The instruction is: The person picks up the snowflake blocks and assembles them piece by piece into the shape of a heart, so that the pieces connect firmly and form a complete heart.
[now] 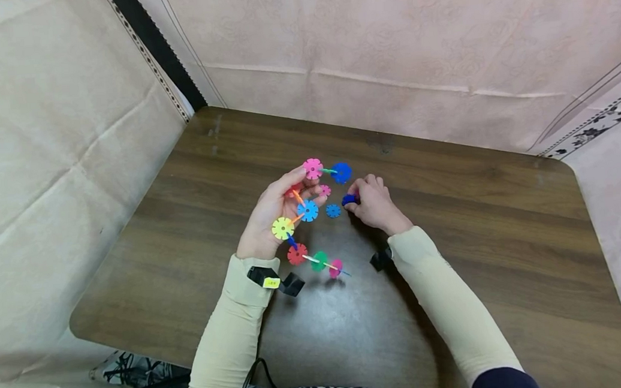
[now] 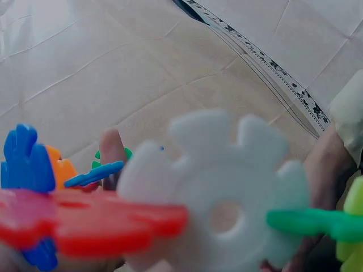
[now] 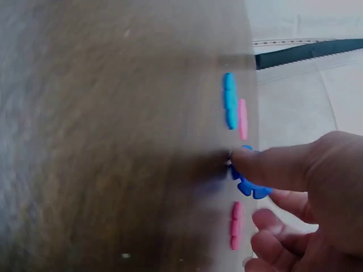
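Note:
My left hand (image 1: 263,224) holds up a zigzag chain of notched plastic discs, with a yellow disc (image 1: 283,228) by the palm and a light-blue disc (image 1: 308,210) at the fingers. A dark-blue disc (image 1: 341,173) forms the chain's far end; its near end hangs toward me past a green disc (image 1: 319,261). Close up in the left wrist view, a white disc (image 2: 261,164) is slotted with a red disc (image 2: 108,226). My right hand (image 1: 378,206) pinches a loose dark-blue disc (image 3: 258,191) between thumb and fingers, low over the table.
A loose blue disc (image 1: 333,211) and a pink disc (image 1: 324,190) lie on the brown wooden table (image 1: 481,236) between the hands. Another pink disc (image 3: 235,226) lies beside the right fingers. Cloth-covered walls (image 1: 387,50) border the table's back and sides.

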A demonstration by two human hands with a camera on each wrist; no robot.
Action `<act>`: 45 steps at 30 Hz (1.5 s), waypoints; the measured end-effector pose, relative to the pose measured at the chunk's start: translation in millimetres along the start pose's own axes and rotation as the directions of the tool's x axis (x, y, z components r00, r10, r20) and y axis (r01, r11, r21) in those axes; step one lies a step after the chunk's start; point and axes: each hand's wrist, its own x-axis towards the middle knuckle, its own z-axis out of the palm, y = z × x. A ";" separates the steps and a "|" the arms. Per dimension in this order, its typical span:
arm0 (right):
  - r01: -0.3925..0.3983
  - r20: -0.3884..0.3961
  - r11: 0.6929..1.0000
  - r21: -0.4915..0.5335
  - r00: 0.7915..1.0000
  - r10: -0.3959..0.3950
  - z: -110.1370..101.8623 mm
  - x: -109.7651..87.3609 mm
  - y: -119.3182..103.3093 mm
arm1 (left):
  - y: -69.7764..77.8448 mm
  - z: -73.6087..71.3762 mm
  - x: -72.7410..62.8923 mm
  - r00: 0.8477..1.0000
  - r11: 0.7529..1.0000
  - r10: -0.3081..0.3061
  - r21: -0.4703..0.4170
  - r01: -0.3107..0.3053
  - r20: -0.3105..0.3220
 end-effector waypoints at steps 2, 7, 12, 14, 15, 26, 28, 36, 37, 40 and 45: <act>-0.014 -0.018 0.994 0.112 1.000 0.017 -4.1 -5.5 -0.9 | -0.4 -0.7 0.2 1.000 1.000 -0.010 0.008 0.011 -0.017; 0.070 -0.208 0.910 0.409 0.978 0.019 -20.3 -25.9 -8.9 | -0.5 -1.2 1.2 1.000 1.000 -0.023 0.019 0.024 -0.005; 0.284 -0.435 0.778 0.560 0.900 -0.016 -41.0 -49.6 -26.3 | -0.5 -0.5 0.9 0.999 0.999 -0.033 0.026 0.033 -0.004; 0.338 -0.481 0.756 0.560 0.876 -0.035 -48.6 -58.3 -35.4 | -0.7 -0.4 0.5 0.999 0.999 -0.036 0.026 0.037 -0.002; 0.351 -0.493 0.756 0.553 0.869 -0.043 -52.1 -63.0 -40.8 | -0.8 -0.2 0.2 0.999 0.999 -0.038 0.025 0.038 -0.001; 0.388 -0.525 0.797 0.464 0.844 -0.105 -66.5 -84.8 -73.6 | -1.6 0.3 -3.7 0.997 0.993 -0.072 0.093 0.071 0.003; 0.409 -0.536 0.794 0.450 0.835 -0.125 -65.5 -84.5 -74.2 | -2.5 0.8 -3.0 0.997 0.992 -0.077 0.097 0.077 0.005; 0.508 -0.613 0.796 0.329 0.756 -0.229 -57.0 -76.0 -66.1 | -6.6 3.3 1.7 0.987 0.992 -0.123 0.034 0.120 0.101; 0.511 -0.619 0.798 0.318 0.750 -0.233 -54.9 -73.7 -62.4 | -7.2 3.6 2.0 0.987 0.992 -0.124 0.030 0.122 0.105; 0.509 -0.629 0.813 0.282 0.738 -0.244 -49.5 -67.2 -50.7 | -8.9 5.4 2.8 0.988 0.993 -0.118 0.036 0.115 0.099; 0.502 -0.636 0.829 0.246 0.729 -0.253 -51.5 -68.1 -47.6 | -13.5 9.1 5.2 0.992 0.990 -0.085 0.117 0.074 0.091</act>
